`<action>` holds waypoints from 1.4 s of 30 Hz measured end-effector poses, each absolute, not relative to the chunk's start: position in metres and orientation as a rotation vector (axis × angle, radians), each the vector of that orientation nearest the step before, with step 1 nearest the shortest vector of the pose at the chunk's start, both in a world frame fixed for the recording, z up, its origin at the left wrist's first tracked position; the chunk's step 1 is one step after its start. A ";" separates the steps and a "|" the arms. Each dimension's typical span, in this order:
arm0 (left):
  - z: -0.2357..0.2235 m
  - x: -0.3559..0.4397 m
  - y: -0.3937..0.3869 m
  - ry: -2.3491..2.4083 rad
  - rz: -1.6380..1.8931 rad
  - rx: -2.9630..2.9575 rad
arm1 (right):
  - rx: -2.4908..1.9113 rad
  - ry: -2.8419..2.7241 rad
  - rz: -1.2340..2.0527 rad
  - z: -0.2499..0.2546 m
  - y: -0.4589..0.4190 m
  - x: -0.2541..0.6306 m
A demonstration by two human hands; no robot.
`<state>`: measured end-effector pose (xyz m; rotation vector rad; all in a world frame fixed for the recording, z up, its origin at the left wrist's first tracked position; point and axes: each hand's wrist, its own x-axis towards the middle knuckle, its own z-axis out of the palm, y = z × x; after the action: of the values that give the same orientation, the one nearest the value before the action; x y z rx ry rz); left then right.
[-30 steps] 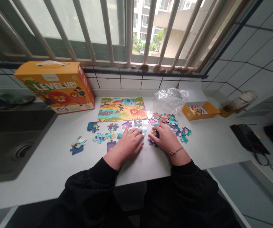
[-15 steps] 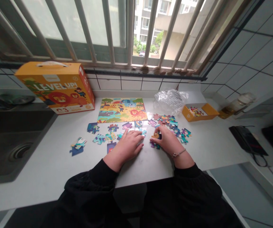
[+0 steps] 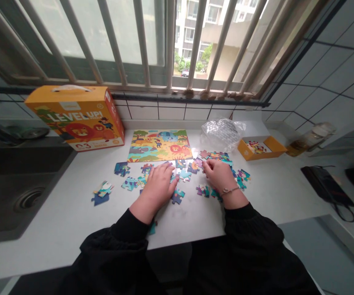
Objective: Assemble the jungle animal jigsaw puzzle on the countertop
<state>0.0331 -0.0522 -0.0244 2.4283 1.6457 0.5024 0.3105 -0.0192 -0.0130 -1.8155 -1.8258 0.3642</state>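
Observation:
My left hand [image 3: 159, 183] lies palm down with its fingers stretched out over several puzzle pieces, partly hiding them. At its fingertips is a light blue puzzle piece [image 3: 185, 175], and a dark blue piece [image 3: 177, 197] shows just beside the thumb. My right hand [image 3: 220, 175] has thumb and forefinger pinched at the right edge of a purple puzzle piece [image 3: 199, 162]. An orange and navy puzzle piece [image 3: 193, 167] lies against that one on its left. Under my right wrist are more pieces, partly covered, and a purple and teal pair [image 3: 202, 190] lies to the left of it.
Behind the pieces lies a picture board [image 3: 161, 146] with animals. An orange puzzle box [image 3: 81, 119] stands back left beside the sink [image 3: 1, 192]. Clear plastic wrapping [image 3: 221, 133], a small orange tray [image 3: 258, 155], a bottle [image 3: 309, 141] and a black device [image 3: 327, 186] are on the right.
The orange and navy piece has left my right hand and lies beside the purple piece. My right hand has moved up to the purple piece; my left hand has shifted left, uncovering pieces.

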 end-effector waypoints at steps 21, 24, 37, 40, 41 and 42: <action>-0.023 0.026 -0.044 1.659 0.507 2.362 | -1.913 -1.925 -0.023 -0.036 -0.007 0.342; -0.022 0.030 -0.048 1.454 0.485 2.419 | -1.945 -1.902 -0.048 -0.034 -0.009 0.337; -0.011 0.056 -0.041 1.318 0.207 2.607 | -1.827 -2.108 0.083 -0.031 -0.005 0.318; -0.010 0.073 -0.035 1.272 0.191 2.675 | -1.816 -2.101 0.078 -0.028 -0.004 0.318; -0.011 0.078 -0.033 1.249 0.191 2.688 | -1.820 -2.095 0.078 -0.027 -0.004 0.318; -0.013 0.082 -0.032 1.229 0.192 2.694 | -1.825 -2.088 0.079 -0.027 -0.004 0.318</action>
<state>0.0818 -0.0322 -0.0128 2.6943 1.2293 0.1918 0.3176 -0.0038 -0.0271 -1.8251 -2.0880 0.0786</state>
